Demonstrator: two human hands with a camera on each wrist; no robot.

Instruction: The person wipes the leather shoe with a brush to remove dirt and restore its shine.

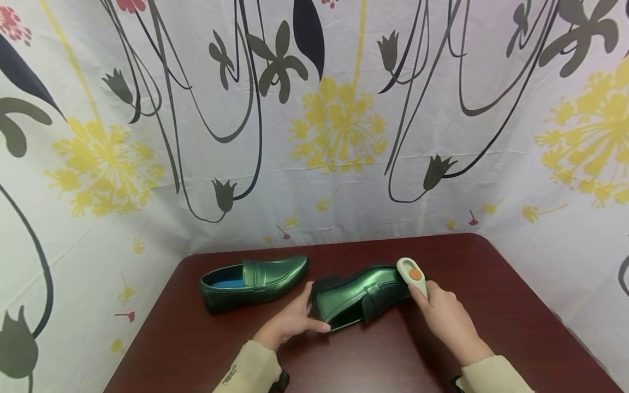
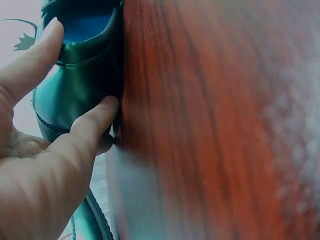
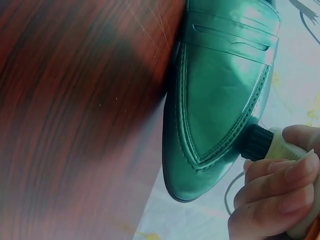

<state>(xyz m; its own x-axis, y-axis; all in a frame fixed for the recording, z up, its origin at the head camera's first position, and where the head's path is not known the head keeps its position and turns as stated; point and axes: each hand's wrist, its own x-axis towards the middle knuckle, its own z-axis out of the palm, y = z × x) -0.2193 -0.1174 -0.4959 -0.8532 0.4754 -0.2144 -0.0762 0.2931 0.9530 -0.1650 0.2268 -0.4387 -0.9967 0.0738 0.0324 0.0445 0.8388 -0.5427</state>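
A shiny green loafer (image 1: 344, 299) lies tilted on its side, its opening facing the near edge of the table. My left hand (image 1: 295, 316) grips it by the heel, with the thumb at the opening's rim and the fingers around the back, as the left wrist view shows on the heel (image 2: 75, 95). In my right hand (image 1: 447, 314) is a small brush with a cream handle (image 1: 413, 275) and an orange spot. Its dark head (image 3: 257, 142) touches the loafer's side near the pointed toe (image 3: 187, 182).
The matching green loafer (image 1: 255, 281) stands upright at the left on the dark red wooden table (image 1: 496, 289), its blue insole showing. A white cloth with printed flowers (image 1: 314, 207) hangs behind the table and at both sides.
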